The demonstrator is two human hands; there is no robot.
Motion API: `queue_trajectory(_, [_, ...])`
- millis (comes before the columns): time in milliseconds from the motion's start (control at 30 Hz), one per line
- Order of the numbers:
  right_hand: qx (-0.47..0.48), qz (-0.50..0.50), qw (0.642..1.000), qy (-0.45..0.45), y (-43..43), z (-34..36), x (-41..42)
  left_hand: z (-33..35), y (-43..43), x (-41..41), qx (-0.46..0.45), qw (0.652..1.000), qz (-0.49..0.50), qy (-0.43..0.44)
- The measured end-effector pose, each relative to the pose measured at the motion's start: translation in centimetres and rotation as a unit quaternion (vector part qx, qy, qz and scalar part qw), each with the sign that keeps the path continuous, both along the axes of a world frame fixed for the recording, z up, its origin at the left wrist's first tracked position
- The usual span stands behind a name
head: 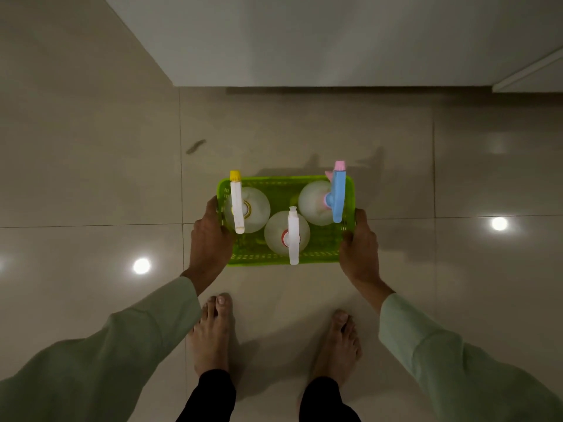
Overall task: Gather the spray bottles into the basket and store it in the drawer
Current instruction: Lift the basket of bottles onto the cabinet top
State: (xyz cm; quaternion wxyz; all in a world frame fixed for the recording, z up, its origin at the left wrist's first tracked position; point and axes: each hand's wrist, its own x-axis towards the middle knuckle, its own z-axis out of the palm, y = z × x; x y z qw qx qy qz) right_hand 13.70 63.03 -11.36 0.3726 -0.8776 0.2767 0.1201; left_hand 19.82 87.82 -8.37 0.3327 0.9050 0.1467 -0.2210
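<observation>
A bright green plastic basket (274, 183) is held in front of me above the tiled floor. Three spray bottles stand upright in it: one with a white trigger and yellow nozzle (237, 205) at the left, one with a white trigger and red collar (293, 236) at the front middle, one with a blue and pink trigger (337, 196) at the right. My left hand (210, 236) grips the basket's left side. My right hand (359, 242) grips its right side.
A white cabinet front (304, 41) rises ahead, its base meeting the floor just beyond the basket. A pale edge (527, 77) juts out at the upper right. My bare feet (210, 336) stand on glossy beige tiles that reflect ceiling lights.
</observation>
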Motion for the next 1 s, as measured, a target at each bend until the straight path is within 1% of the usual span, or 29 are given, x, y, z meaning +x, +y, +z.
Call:
queue_trajectory(100, [0.006,0.008,1.0,-0.001,-0.4,3.8,0.6,3.7,0.0,0.5,-0.007,1.0,0.002,-0.018])
queue_trajectory(167, [0.013,0.008,1.0,-0.002,-0.9,7.5,1.1,7.4,0.0,1.1,-0.01,1.0,0.007,-0.021])
queue_trajectory(267, [0.021,0.016,0.999,-0.024,-1.8,14.0,2.0,13.8,-0.5,2.1,-0.008,1.0,0.006,-0.027])
queue_trajectory(367, [0.031,0.021,0.999,-0.039,-3.0,21.8,3.4,21.5,-1.4,3.5,-0.009,0.999,0.012,-0.031])
queue_trajectory(467, [0.03,0.037,0.997,-0.053,-4.3,28.9,5.0,28.6,-2.0,4.8,-0.025,0.999,0.027,-0.039])
queue_trajectory(567, [0.03,0.048,0.997,-0.049,-5.8,35.6,7.3,35.2,-2.6,6.7,-0.032,0.998,0.027,-0.042])
queue_trajectory(667, [0.039,0.056,0.997,-0.037,-7.0,40.9,9.9,40.0,-3.1,9.2,-0.034,0.998,0.032,-0.037])
queue_trajectory(733, [0.043,0.061,0.996,-0.042,-7.4,43.7,11.9,42.5,-3.4,11.3,-0.036,0.998,0.036,-0.038])
queue_trajectory(833, [0.037,0.068,0.996,-0.048,-7.7,46.0,15.5,44.5,-3.8,15.1,-0.037,0.998,0.03,-0.044])
queue_trajectory(1000, [0.019,0.064,0.997,-0.047,-7.9,45.7,22.5,44.1,-4.2,22.1,-0.055,0.996,0.049,-0.058])
